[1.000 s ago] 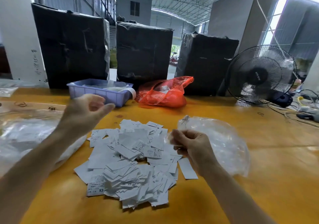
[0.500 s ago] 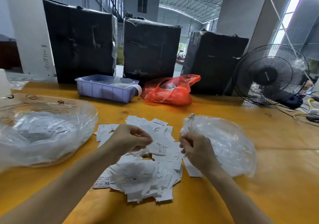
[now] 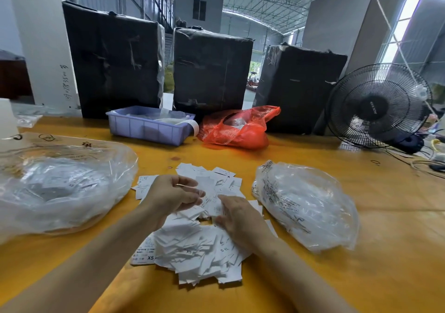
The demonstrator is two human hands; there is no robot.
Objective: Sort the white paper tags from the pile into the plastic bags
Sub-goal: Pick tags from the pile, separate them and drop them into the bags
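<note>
A pile of white paper tags (image 3: 192, 252), some printed XS or XL, lies on the yellow table (image 3: 385, 240) in front of me. A large clear plastic bag (image 3: 60, 187) holding tags sits to its left. A smaller clear bag (image 3: 305, 204) lies to its right. My left hand (image 3: 172, 197) hovers over the top of the pile, thumb up and fingers loosely bent, with the fingertips at loose tags. My right hand (image 3: 240, 221) rests flat on the pile's right side, fingers straight. Neither hand touches a bag.
At the back of the table stand a purple plastic bin (image 3: 144, 129), a red plastic bag (image 3: 236, 129) and three black-wrapped boxes (image 3: 113, 59). A black fan (image 3: 378, 105) and cables (image 3: 428, 163) occupy the far right.
My right hand let go of the right bag's edge and came down onto the pile. My left hand dropped from mid-air to the tags and loosened its fingers.
</note>
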